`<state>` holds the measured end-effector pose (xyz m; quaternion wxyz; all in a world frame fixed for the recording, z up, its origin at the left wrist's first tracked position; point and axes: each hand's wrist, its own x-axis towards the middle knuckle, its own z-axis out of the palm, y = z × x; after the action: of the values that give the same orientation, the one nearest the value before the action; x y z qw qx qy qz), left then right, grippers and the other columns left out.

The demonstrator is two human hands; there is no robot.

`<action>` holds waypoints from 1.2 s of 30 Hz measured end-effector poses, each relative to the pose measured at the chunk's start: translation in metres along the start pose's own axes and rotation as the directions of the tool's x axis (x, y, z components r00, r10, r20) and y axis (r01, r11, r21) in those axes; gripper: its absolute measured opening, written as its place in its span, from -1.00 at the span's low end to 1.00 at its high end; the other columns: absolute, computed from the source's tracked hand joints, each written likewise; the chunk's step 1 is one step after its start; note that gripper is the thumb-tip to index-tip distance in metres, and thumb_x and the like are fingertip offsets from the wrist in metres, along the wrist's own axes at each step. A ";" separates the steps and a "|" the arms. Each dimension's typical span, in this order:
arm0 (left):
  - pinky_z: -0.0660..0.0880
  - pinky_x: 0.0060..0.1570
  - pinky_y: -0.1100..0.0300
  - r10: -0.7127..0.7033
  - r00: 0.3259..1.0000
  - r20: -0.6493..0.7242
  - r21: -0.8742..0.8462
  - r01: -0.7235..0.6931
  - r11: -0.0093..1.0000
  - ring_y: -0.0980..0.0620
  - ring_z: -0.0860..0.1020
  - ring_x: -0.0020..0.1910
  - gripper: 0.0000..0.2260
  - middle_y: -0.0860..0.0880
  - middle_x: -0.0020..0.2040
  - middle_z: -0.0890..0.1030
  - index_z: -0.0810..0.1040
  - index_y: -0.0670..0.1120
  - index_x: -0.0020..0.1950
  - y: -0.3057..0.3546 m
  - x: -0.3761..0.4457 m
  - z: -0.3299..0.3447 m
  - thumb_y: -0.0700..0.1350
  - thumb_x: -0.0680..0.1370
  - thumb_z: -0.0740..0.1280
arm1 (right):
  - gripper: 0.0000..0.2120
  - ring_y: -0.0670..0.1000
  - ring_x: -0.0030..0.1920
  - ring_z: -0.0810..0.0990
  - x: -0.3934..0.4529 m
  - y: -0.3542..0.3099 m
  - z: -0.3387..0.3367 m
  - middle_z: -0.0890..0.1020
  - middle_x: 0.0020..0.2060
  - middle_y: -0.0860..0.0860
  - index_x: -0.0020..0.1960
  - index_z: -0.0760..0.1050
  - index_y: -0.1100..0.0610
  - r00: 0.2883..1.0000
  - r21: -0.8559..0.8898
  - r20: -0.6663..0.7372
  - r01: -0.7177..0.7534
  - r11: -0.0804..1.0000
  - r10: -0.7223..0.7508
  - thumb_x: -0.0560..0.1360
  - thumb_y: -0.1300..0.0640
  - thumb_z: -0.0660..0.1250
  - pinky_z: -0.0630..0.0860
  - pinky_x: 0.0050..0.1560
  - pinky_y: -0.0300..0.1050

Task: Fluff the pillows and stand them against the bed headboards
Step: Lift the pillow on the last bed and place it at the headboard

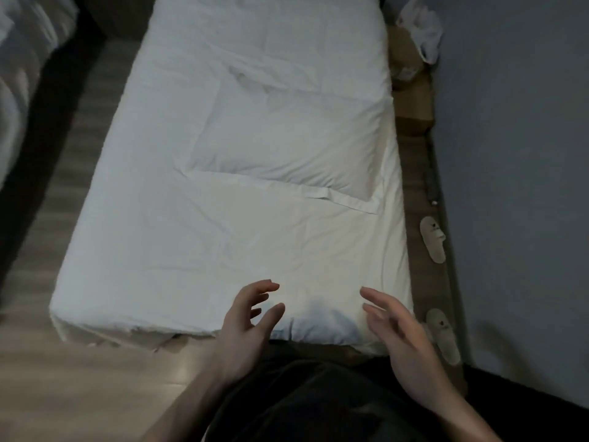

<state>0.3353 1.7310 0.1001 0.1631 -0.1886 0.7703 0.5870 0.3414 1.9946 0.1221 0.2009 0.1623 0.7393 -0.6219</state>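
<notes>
A single bed (178,250) covered in a white sheet runs away from the viewer, and one white pillow (283,138) lies flat on it, past the middle of the mattress and nearer the right edge than the left, its open flap end turned toward the near edge. The pillow's right side reaches almost to the right edge of the bed, while a broad band of bare sheet separates it from the left edge and from the near end. Both hands hover above the near end of the bed, well apart from the pillow: the left hand (247,317) has its fingers spread and loosely bent, holding nothing, and the right hand (398,330) has its fingers straight and parted, also holding nothing; the palms face each other with a gap of sheet between them. Left of the bed a strip of wood floor (63,193) lies open between it and the white bedding of a second bed (22,59) at the left frame edge. On the right, only a narrow strip of floor separates the mattress from the grey wall (516,154); two pale slippers (433,239) lie there one behind the other, each with a small dark mark too small to read, and farther back sit a brown box (411,100) and crumpled white cloth (424,30).
</notes>
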 end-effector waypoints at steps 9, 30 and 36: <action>0.55 0.24 0.06 -0.140 0.951 -0.277 -0.127 0.108 0.986 0.26 0.57 0.23 -0.74 0.16 0.25 0.61 0.60 0.22 0.20 0.023 -0.051 0.175 -0.06 0.57 0.46 | -0.72 -0.20 0.25 0.62 0.045 0.014 -0.165 0.70 0.16 -0.22 0.22 0.64 -0.19 0.970 -0.108 0.231 -0.054 0.993 0.078 0.61 0.14 0.38 0.53 0.19 -0.23; 0.52 0.24 0.11 -0.225 0.868 -0.443 -0.276 0.106 0.955 0.24 0.56 0.25 -0.77 0.18 0.25 0.62 0.61 0.12 0.22 0.068 -0.037 0.293 -0.13 0.60 0.43 | -0.70 -0.16 0.25 0.64 0.122 -0.009 -0.299 0.74 0.13 -0.11 0.27 0.59 -0.02 0.923 -0.240 0.381 0.049 0.969 0.048 0.61 0.27 0.34 0.53 0.30 -0.16; 0.50 0.30 0.10 -0.301 0.797 -0.523 -0.334 0.133 0.933 0.23 0.55 0.29 -0.74 0.21 0.27 0.60 0.60 0.12 0.25 0.111 0.018 0.359 -0.12 0.59 0.43 | -0.70 -0.06 0.27 0.65 0.223 -0.031 -0.328 0.73 0.16 -0.04 0.28 0.59 -0.01 0.855 -0.268 0.514 0.078 0.960 0.073 0.61 0.25 0.36 0.54 0.28 -0.16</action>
<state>0.2770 2.1030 0.0924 -0.0343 -0.4629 0.6656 0.5844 0.1016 2.3101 0.0850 0.4126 -0.0421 0.7379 -0.5324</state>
